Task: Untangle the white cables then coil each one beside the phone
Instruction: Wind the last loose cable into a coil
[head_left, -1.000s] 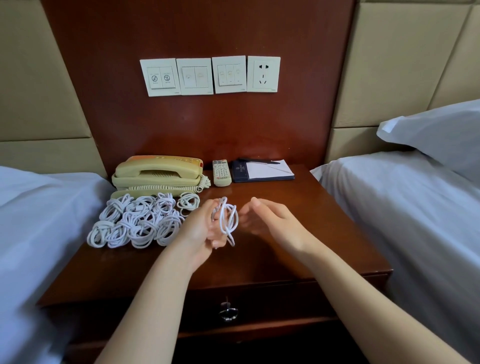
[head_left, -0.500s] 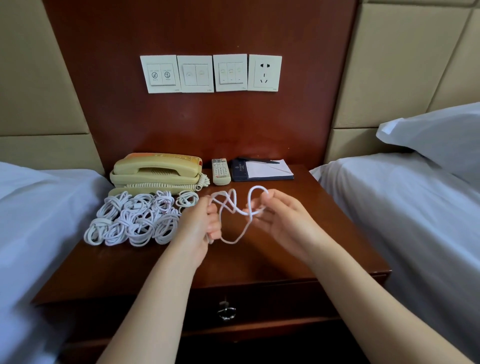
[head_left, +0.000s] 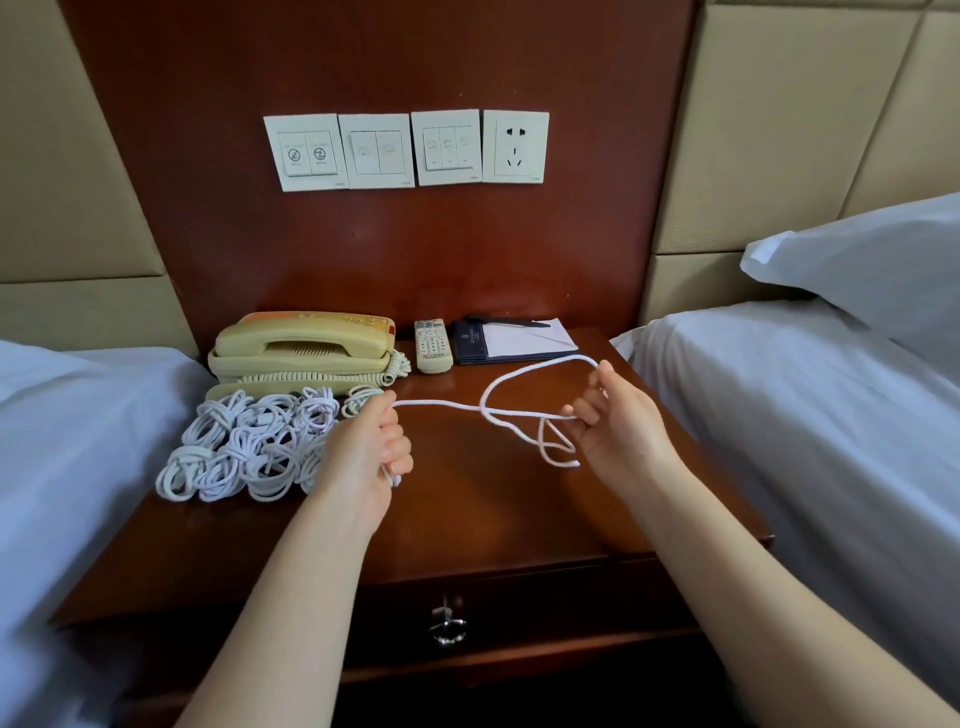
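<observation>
Above the surface (head_left: 483, 519), beside the phone (head_left: 301, 345) and its pile of coils (head_left: 249, 447), one white cable (head_left: 441, 404) was held stretched crosswise, its end clenched in the left grip (head_left: 371, 447), its loops pinched in the right grip (head_left: 618, 426).

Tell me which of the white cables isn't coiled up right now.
The cable stretched between the left hand and right hand; it hangs in loose loops. The others lie wound into small coils in the pile before the phone.
</observation>
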